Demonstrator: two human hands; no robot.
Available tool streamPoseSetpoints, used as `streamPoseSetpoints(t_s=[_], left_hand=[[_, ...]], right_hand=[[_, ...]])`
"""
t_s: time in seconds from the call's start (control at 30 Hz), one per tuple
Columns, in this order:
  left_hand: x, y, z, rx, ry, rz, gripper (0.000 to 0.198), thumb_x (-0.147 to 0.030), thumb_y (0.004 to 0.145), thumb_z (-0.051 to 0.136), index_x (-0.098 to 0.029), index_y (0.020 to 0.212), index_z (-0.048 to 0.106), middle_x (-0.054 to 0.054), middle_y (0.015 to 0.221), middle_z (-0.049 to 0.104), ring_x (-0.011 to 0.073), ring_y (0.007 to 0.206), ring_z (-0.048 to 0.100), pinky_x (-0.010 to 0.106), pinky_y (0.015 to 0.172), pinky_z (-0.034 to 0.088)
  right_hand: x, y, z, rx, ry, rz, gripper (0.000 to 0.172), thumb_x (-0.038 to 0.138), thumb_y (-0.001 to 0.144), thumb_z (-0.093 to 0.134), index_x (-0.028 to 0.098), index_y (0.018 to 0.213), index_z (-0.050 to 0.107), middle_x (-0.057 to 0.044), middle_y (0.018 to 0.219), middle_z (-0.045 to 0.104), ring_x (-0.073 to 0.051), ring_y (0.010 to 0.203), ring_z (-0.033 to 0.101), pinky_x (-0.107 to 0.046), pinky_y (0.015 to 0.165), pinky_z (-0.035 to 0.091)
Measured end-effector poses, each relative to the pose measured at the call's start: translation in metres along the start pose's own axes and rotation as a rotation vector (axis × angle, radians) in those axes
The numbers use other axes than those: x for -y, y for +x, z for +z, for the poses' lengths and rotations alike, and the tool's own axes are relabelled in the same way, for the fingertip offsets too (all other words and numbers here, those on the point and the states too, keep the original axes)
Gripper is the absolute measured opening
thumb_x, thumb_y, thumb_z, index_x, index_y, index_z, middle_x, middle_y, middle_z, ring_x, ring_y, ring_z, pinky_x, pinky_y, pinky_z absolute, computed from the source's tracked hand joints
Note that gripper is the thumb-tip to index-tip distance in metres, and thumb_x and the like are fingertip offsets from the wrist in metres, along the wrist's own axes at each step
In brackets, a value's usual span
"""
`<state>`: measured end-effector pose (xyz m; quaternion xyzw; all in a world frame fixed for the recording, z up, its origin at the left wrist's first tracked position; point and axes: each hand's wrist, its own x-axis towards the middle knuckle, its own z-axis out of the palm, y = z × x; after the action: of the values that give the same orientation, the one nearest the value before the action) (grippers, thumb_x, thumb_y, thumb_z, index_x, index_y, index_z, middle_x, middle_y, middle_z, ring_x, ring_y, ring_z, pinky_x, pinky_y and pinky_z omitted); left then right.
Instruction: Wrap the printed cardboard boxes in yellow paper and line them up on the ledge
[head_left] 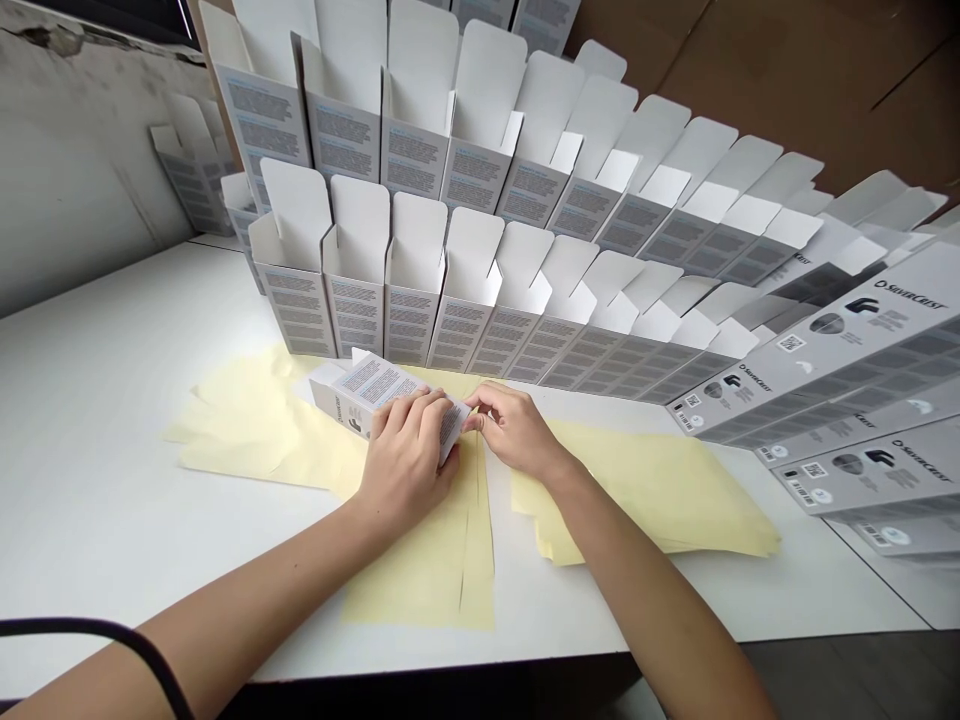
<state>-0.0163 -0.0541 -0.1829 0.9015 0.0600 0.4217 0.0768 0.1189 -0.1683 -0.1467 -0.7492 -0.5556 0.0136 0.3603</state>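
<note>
A small printed cardboard box (379, 385) lies on its side over yellow paper sheets (427, 560), with flaps sticking out at its left end. My left hand (409, 440) is wrapped over the top of it, fingers bent across the printed side. At the right end of the box, my right hand (514, 425) pinches the edge or flap with thumb and forefinger. Exactly what part lies between those fingertips is too small to make out. More yellow paper (262, 420) is spread to the left of the box, crumpled in places.
Behind my hands stand two long rows of upright boxes (360, 310) with their top flaps raised. Stacked boxes (825, 350) fill the right side. A pile of yellow sheets (652, 495) lies on the white table (120, 400). A black cable (97, 628) curves at lower left.
</note>
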Motion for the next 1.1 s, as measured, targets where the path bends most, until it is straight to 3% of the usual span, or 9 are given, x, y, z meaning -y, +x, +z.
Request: streamPoseSetpoints(t_s=[0.2, 0.27, 0.33, 0.57, 0.8, 0.9, 0.97, 1.0, 1.1], left_hand=[[0.001, 0.0, 0.001, -0.005, 0.01, -0.003, 0.036, -0.023, 0.082, 0.057, -0.016, 0.115, 0.044, 0.011, 0.116, 0.064, 0.0293, 0.11, 0.056, 0.04, 0.09, 0.035], [0.001, 0.0, 0.001, 0.001, 0.011, 0.0, 0.036, -0.024, 0.083, 0.056, -0.016, 0.116, 0.045, 0.012, 0.116, 0.064, 0.0298, 0.11, 0.056, 0.041, 0.09, 0.035], [0.001, 0.0, 0.001, 0.006, 0.011, -0.001, 0.035, -0.025, 0.084, 0.055, -0.016, 0.117, 0.045, 0.012, 0.117, 0.064, 0.0302, 0.111, 0.055, 0.041, 0.09, 0.034], [0.0, 0.001, 0.0, -0.014, 0.008, 0.006, 0.033, -0.027, 0.085, 0.057, -0.016, 0.114, 0.045, 0.012, 0.116, 0.064, 0.0295, 0.11, 0.056, 0.041, 0.089, 0.035], [0.001, 0.001, 0.0, 0.004, 0.02, 0.007, 0.037, -0.023, 0.081, 0.059, -0.016, 0.114, 0.045, 0.012, 0.117, 0.064, 0.0297, 0.11, 0.056, 0.04, 0.089, 0.035], [0.001, 0.001, 0.0, 0.004, 0.019, 0.008, 0.036, -0.024, 0.082, 0.058, -0.016, 0.115, 0.045, 0.012, 0.116, 0.064, 0.0294, 0.11, 0.056, 0.04, 0.088, 0.035], [0.002, 0.0, 0.0, 0.007, 0.018, 0.007, 0.036, -0.026, 0.083, 0.057, -0.017, 0.116, 0.045, 0.013, 0.117, 0.064, 0.0297, 0.111, 0.055, 0.041, 0.089, 0.035], [0.001, 0.0, 0.0, 0.009, 0.018, 0.007, 0.037, -0.027, 0.084, 0.057, -0.017, 0.117, 0.045, 0.013, 0.118, 0.064, 0.0298, 0.112, 0.055, 0.041, 0.089, 0.035], [0.001, 0.0, 0.0, 0.001, 0.017, 0.008, 0.036, -0.028, 0.085, 0.056, -0.017, 0.118, 0.044, 0.013, 0.117, 0.064, 0.0297, 0.113, 0.055, 0.041, 0.09, 0.035]], right_hand=[[0.003, -0.005, -0.008, 0.113, -0.044, -0.06, 0.014, 0.019, 0.095, 0.043, 0.019, 0.095, 0.057, -0.005, 0.095, 0.06, -0.015, 0.081, 0.055, -0.029, 0.072, 0.041], [0.005, -0.006, -0.009, 0.164, 0.013, 0.007, 0.012, 0.028, 0.093, 0.052, 0.02, 0.101, 0.056, -0.005, 0.099, 0.06, -0.015, 0.08, 0.055, -0.028, 0.069, 0.041], [0.007, -0.006, -0.009, 0.159, 0.003, 0.067, 0.022, 0.035, 0.086, 0.063, 0.021, 0.1, 0.056, -0.003, 0.096, 0.059, -0.015, 0.077, 0.055, -0.027, 0.064, 0.04], [0.007, -0.002, -0.003, 0.065, -0.216, 0.0, 0.005, 0.02, 0.088, 0.056, 0.019, 0.085, 0.053, -0.002, 0.086, 0.059, -0.013, 0.067, 0.049, -0.026, 0.061, 0.034], [0.006, -0.003, -0.005, 0.082, -0.411, -0.121, 0.021, 0.016, 0.096, 0.039, 0.018, 0.081, 0.054, -0.006, 0.083, 0.061, -0.016, 0.071, 0.052, -0.029, 0.061, 0.031], [0.007, -0.006, -0.01, 0.122, -0.335, -0.113, 0.02, 0.017, 0.097, 0.039, 0.018, 0.094, 0.059, -0.007, 0.093, 0.063, -0.017, 0.077, 0.055, -0.03, 0.065, 0.035], [0.008, -0.008, -0.012, 0.15, -0.205, -0.056, 0.014, 0.025, 0.094, 0.052, 0.021, 0.105, 0.058, -0.006, 0.103, 0.063, -0.016, 0.078, 0.056, -0.03, 0.067, 0.039], [0.009, -0.008, -0.012, 0.154, -0.151, -0.021, 0.02, 0.031, 0.09, 0.06, 0.022, 0.107, 0.058, -0.005, 0.105, 0.062, -0.016, 0.078, 0.055, -0.029, 0.067, 0.04], [0.009, -0.007, -0.009, 0.11, -0.092, 0.034, 0.021, 0.033, 0.082, 0.069, 0.022, 0.098, 0.06, -0.002, 0.097, 0.063, -0.015, 0.072, 0.054, -0.029, 0.066, 0.041]])
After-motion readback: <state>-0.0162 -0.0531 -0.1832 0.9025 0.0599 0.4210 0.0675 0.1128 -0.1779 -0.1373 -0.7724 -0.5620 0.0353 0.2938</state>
